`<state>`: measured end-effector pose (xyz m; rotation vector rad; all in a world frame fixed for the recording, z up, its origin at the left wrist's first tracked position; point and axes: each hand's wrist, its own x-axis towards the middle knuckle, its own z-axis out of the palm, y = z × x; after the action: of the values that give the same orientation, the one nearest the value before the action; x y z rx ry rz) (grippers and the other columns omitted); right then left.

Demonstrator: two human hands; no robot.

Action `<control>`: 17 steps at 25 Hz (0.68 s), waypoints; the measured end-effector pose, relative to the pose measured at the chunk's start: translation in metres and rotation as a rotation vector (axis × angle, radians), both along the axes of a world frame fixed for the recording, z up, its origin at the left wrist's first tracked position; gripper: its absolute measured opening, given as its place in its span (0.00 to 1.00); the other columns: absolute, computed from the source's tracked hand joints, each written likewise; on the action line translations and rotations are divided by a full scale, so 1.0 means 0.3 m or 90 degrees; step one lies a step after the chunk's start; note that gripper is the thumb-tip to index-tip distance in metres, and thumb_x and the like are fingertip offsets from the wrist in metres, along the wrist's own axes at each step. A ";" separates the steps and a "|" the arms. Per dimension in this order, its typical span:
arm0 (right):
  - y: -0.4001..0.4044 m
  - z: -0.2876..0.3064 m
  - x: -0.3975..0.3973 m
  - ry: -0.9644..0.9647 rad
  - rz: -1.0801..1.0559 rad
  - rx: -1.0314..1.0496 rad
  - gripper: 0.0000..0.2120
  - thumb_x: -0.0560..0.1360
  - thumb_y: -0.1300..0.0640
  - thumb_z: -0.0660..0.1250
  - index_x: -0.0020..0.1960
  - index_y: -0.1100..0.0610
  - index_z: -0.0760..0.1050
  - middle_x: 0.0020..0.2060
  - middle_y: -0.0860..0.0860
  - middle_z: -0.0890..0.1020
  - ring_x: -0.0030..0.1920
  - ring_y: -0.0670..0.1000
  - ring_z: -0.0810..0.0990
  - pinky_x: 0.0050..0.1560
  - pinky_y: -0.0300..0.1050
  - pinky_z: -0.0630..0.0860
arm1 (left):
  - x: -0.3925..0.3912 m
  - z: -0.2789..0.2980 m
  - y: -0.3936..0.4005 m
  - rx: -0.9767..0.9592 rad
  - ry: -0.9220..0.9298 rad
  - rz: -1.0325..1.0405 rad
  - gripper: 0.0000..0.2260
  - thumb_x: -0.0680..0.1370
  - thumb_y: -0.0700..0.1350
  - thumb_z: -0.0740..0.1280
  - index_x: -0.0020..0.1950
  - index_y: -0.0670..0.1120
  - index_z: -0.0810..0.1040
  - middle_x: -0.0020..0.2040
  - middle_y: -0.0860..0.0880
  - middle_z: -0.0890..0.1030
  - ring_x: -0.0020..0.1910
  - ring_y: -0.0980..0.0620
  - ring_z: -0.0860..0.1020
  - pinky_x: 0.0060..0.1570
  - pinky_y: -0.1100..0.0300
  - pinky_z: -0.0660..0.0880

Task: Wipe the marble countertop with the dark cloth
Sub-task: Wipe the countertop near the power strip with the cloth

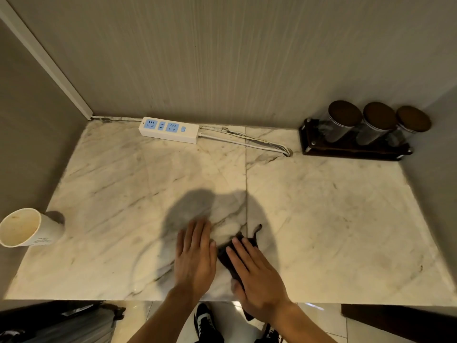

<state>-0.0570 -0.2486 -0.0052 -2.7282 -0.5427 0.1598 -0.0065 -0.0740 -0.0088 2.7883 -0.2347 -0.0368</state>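
The marble countertop [321,219] is pale with grey veins and fills the middle of the view. A dark cloth [226,256] lies bunched near the front edge, with one thin end trailing up to the right. My right hand [259,273] lies flat on the cloth, fingers spread, pressing it to the marble; part of the cloth hangs over the front edge under my wrist. My left hand [195,256] rests palm down on bare marble just left of the cloth, fingers together, holding nothing.
A white paper cup [27,229] lies on its side at the left edge. A white power strip [169,129] with its cable sits along the back wall. A dark rack with three lidded jars [361,129] stands at the back right. Walls close in on three sides.
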 end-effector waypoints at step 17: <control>-0.284 0.033 0.310 0.034 0.227 -0.141 0.32 0.77 0.47 0.55 0.77 0.53 0.50 0.77 0.50 0.52 0.77 0.50 0.46 0.71 0.50 0.50 | 0.057 -0.013 -0.154 0.022 0.018 0.043 0.24 0.79 0.53 0.52 0.72 0.45 0.68 0.72 0.45 0.68 0.74 0.48 0.57 0.70 0.43 0.54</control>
<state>0.0361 -0.3340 0.0046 -2.7998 -1.0496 0.4029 0.0105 -0.1202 -0.0128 2.8266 -0.1343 -0.0652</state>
